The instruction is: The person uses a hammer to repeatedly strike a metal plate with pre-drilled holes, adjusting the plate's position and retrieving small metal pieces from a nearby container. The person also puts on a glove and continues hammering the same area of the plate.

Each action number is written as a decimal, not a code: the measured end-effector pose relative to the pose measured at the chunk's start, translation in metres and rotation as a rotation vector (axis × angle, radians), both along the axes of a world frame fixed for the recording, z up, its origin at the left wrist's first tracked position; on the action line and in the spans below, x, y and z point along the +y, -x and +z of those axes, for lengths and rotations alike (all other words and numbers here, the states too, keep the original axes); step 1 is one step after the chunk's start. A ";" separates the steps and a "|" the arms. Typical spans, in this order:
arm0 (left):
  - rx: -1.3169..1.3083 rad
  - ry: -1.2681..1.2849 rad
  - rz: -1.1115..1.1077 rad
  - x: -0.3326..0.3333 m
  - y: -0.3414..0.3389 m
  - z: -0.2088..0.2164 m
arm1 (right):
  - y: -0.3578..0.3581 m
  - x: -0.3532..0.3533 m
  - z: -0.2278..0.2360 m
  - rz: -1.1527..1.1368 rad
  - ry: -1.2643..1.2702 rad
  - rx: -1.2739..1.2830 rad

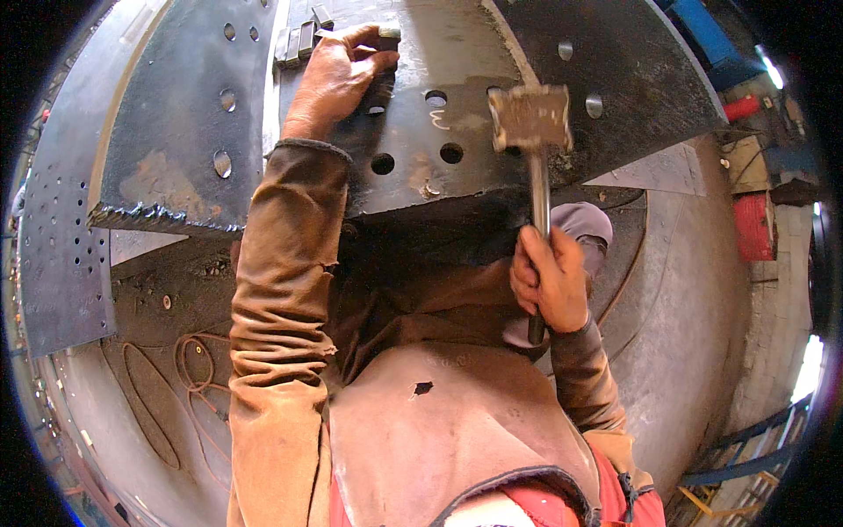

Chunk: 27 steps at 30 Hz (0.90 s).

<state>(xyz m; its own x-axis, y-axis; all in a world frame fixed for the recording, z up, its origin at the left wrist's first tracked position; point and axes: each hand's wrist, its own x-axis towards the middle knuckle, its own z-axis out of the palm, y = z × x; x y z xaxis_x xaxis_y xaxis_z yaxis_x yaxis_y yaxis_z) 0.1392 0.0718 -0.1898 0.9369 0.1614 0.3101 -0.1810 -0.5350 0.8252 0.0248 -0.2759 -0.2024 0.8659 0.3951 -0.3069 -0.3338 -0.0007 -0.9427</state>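
My right hand is wrapped round the metal handle of a hammer, whose worn, blocky head is raised above the plate edge and slightly blurred. My left hand reaches far forward over a dark steel plate with round holes. Its thumb and fingers pinch a small greyish metal block above the plate. Several similar small metal blocks sit close together just left of that hand. A chalk mark shows between the holes.
Steel plates with holes flank the middle one at left and right, with rough-cut front edges. A thin hose coils on the floor at left. Blue metal frames and a red object stand at right.
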 end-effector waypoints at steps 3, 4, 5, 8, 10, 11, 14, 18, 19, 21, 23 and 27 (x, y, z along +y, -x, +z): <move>-0.009 0.071 -0.008 -0.001 0.007 0.004 | -0.021 0.027 0.045 0.010 0.115 -0.319; -0.034 0.060 -0.027 0.001 0.009 0.003 | -0.030 0.037 0.060 0.023 0.120 -0.345; -0.062 0.053 -0.049 0.004 0.009 0.002 | -0.040 0.047 0.074 0.034 0.130 -0.373; -0.064 0.064 -0.023 0.003 0.004 -0.003 | -0.065 0.066 0.082 0.095 0.145 -0.469; -0.036 0.114 0.002 -0.001 0.004 -0.003 | -0.085 0.075 0.072 0.151 0.230 -0.597; 0.023 0.097 -0.003 -0.002 0.007 0.003 | -0.089 0.081 0.067 0.161 0.226 -0.649; 0.016 0.112 0.004 0.008 0.001 -0.008 | -0.089 0.096 0.070 0.184 0.282 -0.612; 0.002 0.097 -0.029 0.008 0.000 -0.009 | -0.100 0.098 0.063 0.219 0.344 -0.749; -0.010 0.093 -0.030 0.008 0.000 -0.010 | -0.100 0.099 0.065 0.226 0.347 -0.715; -0.026 0.130 -0.025 0.009 -0.001 -0.014 | -0.098 0.101 0.071 0.237 0.343 -0.606; -0.044 0.145 -0.031 0.009 -0.001 -0.016 | -0.095 0.102 0.074 0.208 0.333 -0.557; -0.049 0.119 0.000 0.005 0.003 -0.012 | -0.094 0.101 0.073 0.144 0.343 -0.755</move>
